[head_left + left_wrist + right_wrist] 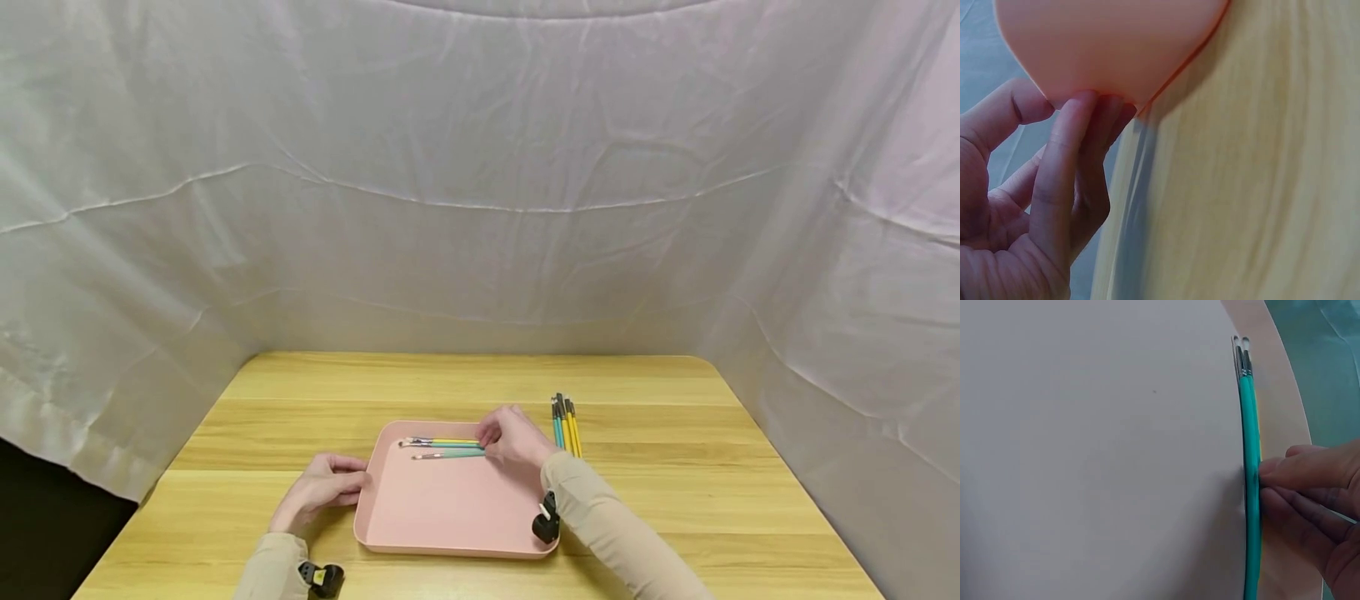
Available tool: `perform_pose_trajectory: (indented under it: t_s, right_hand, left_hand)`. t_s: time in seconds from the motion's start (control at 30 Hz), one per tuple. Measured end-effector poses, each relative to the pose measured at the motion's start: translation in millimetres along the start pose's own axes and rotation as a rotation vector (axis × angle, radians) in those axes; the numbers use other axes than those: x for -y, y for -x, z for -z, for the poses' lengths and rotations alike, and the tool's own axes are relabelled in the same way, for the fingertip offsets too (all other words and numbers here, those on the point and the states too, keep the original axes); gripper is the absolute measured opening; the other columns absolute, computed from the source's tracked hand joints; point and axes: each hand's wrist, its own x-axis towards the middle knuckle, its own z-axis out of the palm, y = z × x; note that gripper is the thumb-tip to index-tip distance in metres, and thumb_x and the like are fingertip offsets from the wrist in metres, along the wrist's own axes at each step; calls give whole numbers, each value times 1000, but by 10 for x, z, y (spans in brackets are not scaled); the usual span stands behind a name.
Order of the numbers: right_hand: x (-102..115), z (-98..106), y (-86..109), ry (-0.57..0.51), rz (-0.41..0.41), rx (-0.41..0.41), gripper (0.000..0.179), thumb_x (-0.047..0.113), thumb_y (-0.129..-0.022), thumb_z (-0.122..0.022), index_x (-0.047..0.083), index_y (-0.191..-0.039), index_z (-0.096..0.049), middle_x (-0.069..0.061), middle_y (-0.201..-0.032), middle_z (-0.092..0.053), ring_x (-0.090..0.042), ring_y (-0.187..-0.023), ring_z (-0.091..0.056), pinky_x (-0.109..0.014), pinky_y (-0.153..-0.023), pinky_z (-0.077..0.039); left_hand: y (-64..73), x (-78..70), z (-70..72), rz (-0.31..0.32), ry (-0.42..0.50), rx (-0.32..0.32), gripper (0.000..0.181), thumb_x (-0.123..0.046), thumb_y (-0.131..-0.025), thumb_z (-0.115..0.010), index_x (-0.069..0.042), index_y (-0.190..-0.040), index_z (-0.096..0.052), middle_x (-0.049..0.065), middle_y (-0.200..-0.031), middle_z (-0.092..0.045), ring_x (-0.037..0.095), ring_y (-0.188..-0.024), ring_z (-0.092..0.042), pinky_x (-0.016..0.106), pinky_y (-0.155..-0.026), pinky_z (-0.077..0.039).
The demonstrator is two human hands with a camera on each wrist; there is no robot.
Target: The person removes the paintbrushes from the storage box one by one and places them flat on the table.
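Observation:
A pink tray [457, 508] lies on the table, several paintbrushes [435, 441] along its far side. My left hand [322, 486] holds the tray's left edge; in the left wrist view, its fingers [1057, 181] meet at the pink rim [1110, 50]. Over the tray's far right part, my right hand [516, 437] pinches a teal paintbrush [457, 454], bristles to the left. The right wrist view has my thumb [1300, 472] and fingers against the side of the teal handle [1249, 425]; part of a yellow handle shows behind it.
Right of the tray, beyond my right wrist, a group of teal and yellow paintbrushes [567, 425] lies on the wooden table [675, 467]. Pale grey curtains [480, 250] hang behind the table and at both sides.

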Motion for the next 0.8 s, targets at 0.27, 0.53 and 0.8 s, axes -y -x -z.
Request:
perform_pose_trajectory:
  t_s: [0.27,0.53,0.8]
  right_hand:
    - [28,-32,10,105,3,20,18,-7,-79,-76,10,-84,-75,1,-79,-74,-5,-74,-62,-20,-69,-54]
    - [15,-67,11,91,66,25,16,-9,-77,-75,5,-84,-75,-5,-79,-73,-4,-69,-59,-16,-66,-51]
    - [21,-104,14,108,73,37,18,-10,-75,-72,5,-84,-75,-2,-75,-71,-3,-67,-56,-14,-63,-51]
  left_hand:
    - [0,-1,4,-6,-9,2,42,-2,-88,-68,25,-118,-58,2,-88,-75,7,-77,-71,22,-69,-63]
    - [-7,14,7,-3,-15,-6,41,-2,-88,-68,24,-118,-58,2,-88,-76,7,-76,-71,21,-69,-63]
    - [1,10,2,-2,-6,-3,42,-2,-89,-68,24,-119,-58,2,-88,-76,7,-77,-71,21,-69,-63]
